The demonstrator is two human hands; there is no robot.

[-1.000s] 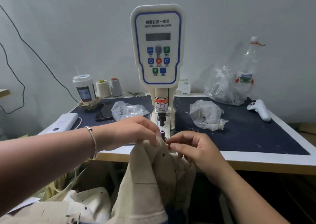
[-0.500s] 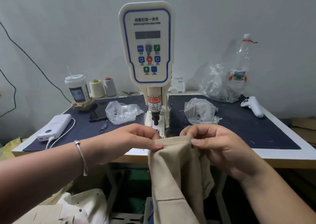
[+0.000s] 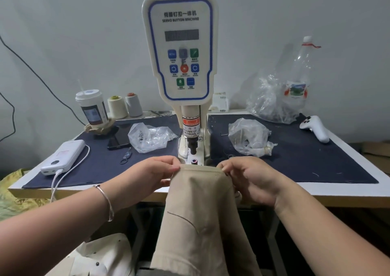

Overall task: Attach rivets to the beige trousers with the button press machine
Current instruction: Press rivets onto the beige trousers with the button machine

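Before press machine [image 3: 191, 115], both hands pinching beige trousers [image 3: 200, 208], length seemingly hanging downward

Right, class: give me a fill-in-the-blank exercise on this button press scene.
1. Both hands pinch the top edge of the beige ____.
2. The white power bank lies on the ____ side of the servo button machine.
3. The bracelet is on the ____ wrist.
4. The two thread cones stand beside a ____ cup.

Missing: trousers; left; left; paper

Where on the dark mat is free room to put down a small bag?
Free: the front right mat, between the crumpled plastic bag and the white controller. Also some in front of the phone. Crowded: back left, around the cup and thread spools.
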